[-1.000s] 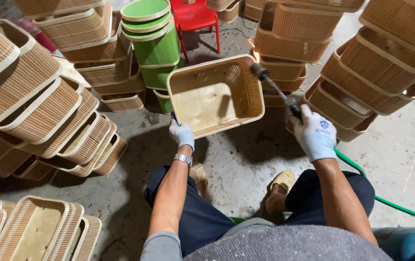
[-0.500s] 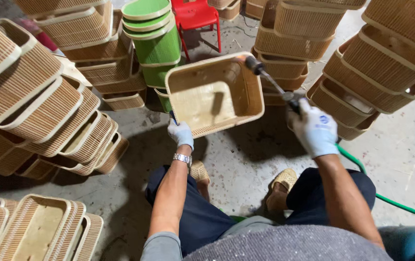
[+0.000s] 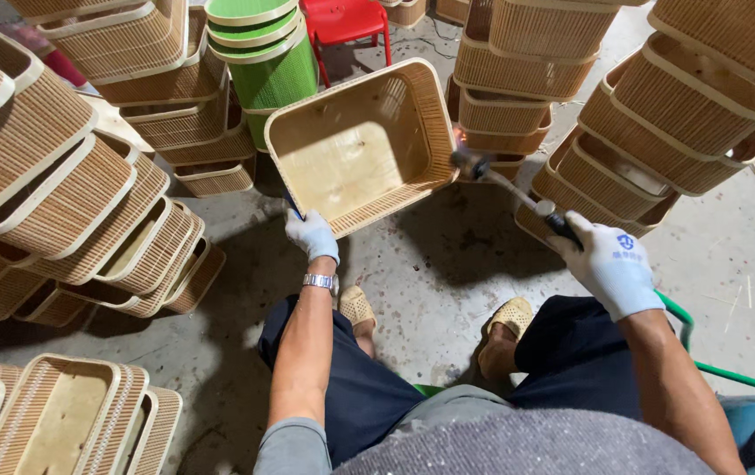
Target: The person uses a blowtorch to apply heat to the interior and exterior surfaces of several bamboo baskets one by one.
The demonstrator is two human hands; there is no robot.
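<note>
The left hand (image 3: 311,236) grips the tilted woven basket (image 3: 360,145) by its rim. The right hand (image 3: 610,264) is closed around a torch (image 3: 509,186) at the basket's edge. Basket stacks (image 3: 69,193) crowd both sides; green bins (image 3: 263,53) and a red chair (image 3: 346,19) stand behind.

Stained grey concrete floor (image 3: 448,273), crowded with stacked woven baskets (image 3: 69,193), green bins (image 3: 267,53) and a red chair (image 3: 346,22).

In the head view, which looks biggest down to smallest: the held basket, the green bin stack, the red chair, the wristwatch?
1. Basket, held by the left hand.
2. Green bin stack.
3. Red chair, partly cut off and farther away, so unsure.
4. Wristwatch.
</note>
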